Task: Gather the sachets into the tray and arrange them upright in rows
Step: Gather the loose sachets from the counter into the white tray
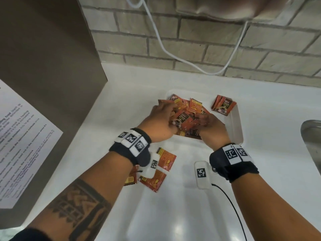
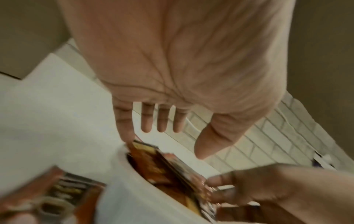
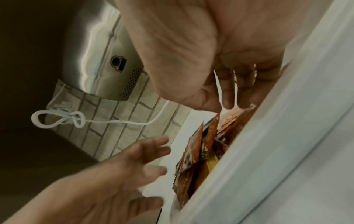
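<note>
Sachets (image 1: 188,113) lay in a loose orange-and-black heap inside the white tray (image 1: 237,119), a few standing apart at its far right corner (image 1: 223,105). The left hand (image 1: 160,122) rested on the heap's left side with fingers straight and spread; the right hand (image 1: 212,126) reached in from the right, fingers bent down among the packets. Three more sachets (image 1: 165,159) lay flat on the white counter (image 1: 269,108) near the left wrist.

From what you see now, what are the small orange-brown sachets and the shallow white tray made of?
The small orange-brown sachets look like thin printed film, perhaps foil-lined: glossy, creased, flat sealed edges. The shallow white tray looks like smooth moulded plastic with a slight sheen: rounded corners and a thick, soft-edged rim. Neither can be confirmed by sight alone.
</note>
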Tool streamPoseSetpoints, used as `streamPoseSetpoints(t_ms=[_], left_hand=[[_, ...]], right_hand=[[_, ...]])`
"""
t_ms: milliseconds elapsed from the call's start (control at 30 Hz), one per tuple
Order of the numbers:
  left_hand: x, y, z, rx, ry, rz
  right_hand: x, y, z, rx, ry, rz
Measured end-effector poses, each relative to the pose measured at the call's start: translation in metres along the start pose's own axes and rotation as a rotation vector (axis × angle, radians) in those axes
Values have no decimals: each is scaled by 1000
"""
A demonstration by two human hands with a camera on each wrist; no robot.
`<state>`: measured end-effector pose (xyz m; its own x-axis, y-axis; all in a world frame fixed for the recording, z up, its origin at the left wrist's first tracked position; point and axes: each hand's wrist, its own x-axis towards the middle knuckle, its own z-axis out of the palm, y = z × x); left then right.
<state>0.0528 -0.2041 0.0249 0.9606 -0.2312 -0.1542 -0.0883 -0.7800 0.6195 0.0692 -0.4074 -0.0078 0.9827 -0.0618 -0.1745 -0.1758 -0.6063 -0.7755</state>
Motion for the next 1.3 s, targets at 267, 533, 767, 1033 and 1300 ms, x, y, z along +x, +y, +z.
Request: streamPoseSetpoints(t_ms=[267,533,767,1033,1300], left_hand=[[-71,-102,-46,279,-350,-373],[-93,-111,-11,318,-398,-296],[-88,-114,-2,231,-288,-282],[-78,-124,-3,64,-195,-262],[-61,-122,-21,300,-196,-123]], right_hand=[[-54,-10,5,-191,-152,-560],[-98,-19,81,-639,-532,-238],[-97,-17,113,-607,-435,-135],[-87,-12,109,-466,-379,-104],[-90,-22,88,-495,-426,-56]])
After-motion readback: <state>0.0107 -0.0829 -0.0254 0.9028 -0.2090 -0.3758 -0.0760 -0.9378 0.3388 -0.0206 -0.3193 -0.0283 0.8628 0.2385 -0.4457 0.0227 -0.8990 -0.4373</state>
